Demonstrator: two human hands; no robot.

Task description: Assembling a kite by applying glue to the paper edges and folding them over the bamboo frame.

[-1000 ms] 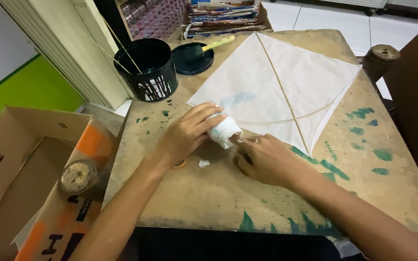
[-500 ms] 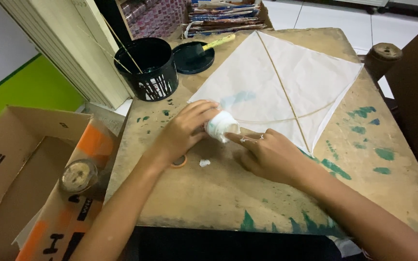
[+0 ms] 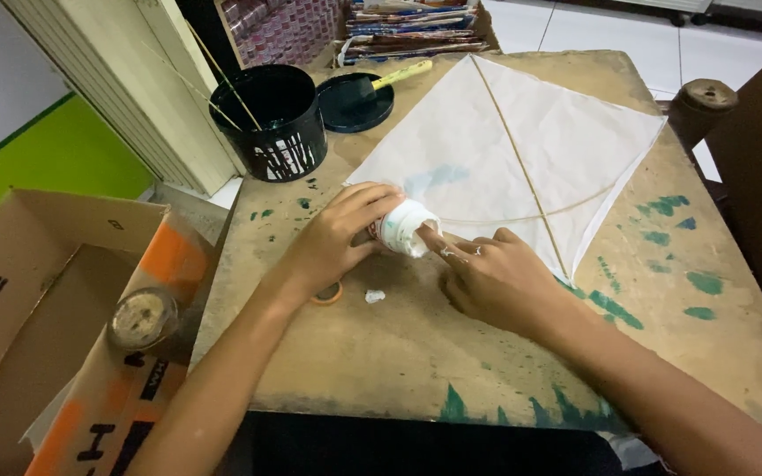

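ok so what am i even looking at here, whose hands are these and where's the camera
There is no machine here. The camera is worn on a person's head and looks down, so the two bare arms coming up from the bottom edge are that person's own.

The left hand grips a small white bottle, tipped on its side. The right hand has its fingertips at the bottle's mouth.

They work on a worn wooden table marked with green paint. On it lies a white paper kite with thin crossed sticks. Behind it stand a black bucket holding thin sticks and a dark lid with a yellow-handled brush. A small ring and a white scrap lie near the hands. An open cardboard box sits to the left.
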